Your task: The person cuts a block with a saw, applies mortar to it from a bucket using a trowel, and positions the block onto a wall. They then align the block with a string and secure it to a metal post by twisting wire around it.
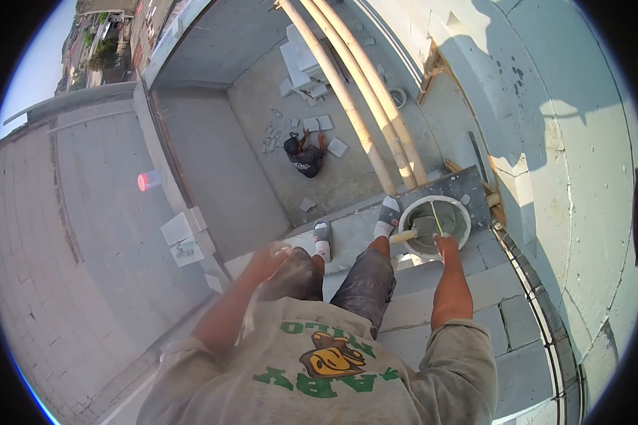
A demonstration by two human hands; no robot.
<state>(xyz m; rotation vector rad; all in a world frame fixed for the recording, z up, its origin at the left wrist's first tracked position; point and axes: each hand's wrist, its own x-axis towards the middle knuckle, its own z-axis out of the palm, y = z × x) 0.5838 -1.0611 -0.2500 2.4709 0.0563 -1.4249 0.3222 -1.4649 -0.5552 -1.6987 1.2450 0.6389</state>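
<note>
My right hand is closed at the near rim of a round, pale bucket. Its fingers grip one end of a thin yellowish strip that runs across the bucket's mouth. Inside lies wet grey mortar, with a trowel resting in it; the trowel's wooden handle sticks out over the left rim. My left hand is beside my left knee, its fingers smeared by motion. The bucket stands on a dark board, close to my right foot.
My sandalled feet stand on a narrow ledge high above a floor. Down there a person crouches among pale blocks. Bamboo poles slope up from below. Left are white blocks and a red-topped container; a block wall rises right.
</note>
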